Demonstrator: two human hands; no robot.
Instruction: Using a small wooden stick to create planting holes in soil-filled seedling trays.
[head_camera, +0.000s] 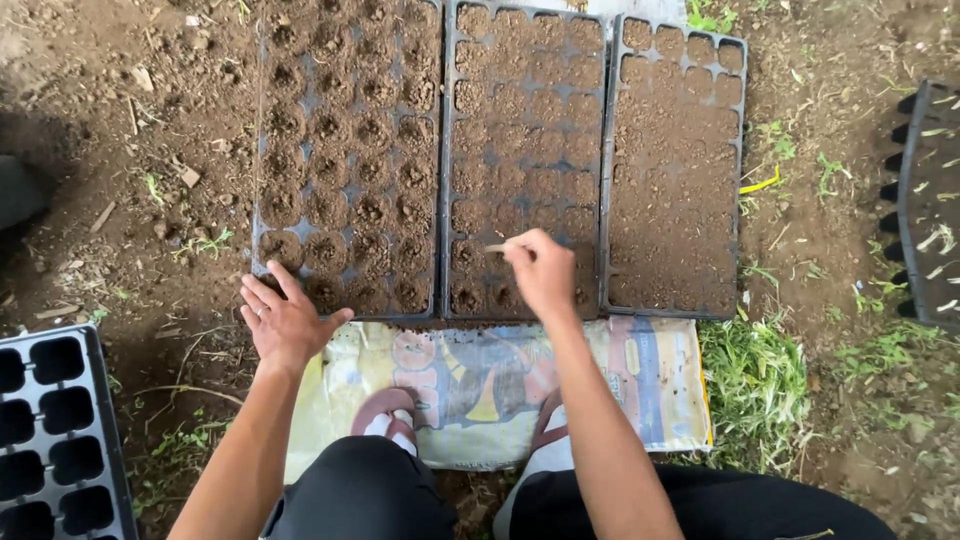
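Poking holes in soil-filled seed trays.
Right hand (541, 272) pinching a small stick (496, 248) over middle tray (523, 160); left hand (285, 318), released flat at nine o'clock, steadying left tray (347, 150).

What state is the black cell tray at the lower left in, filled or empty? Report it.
Empty: the black cell tray shows dark hollow cells with no soil, unlike the middle tray under the right hand, whose cells hold brown soil.

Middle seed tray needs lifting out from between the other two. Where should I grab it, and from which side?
Grip the middle tray by its near short rim, coming from the person's side. Its long edges sit tight against the left tray and right tray, leaving no finger room there. The right hand with its small stick hovers over that end.
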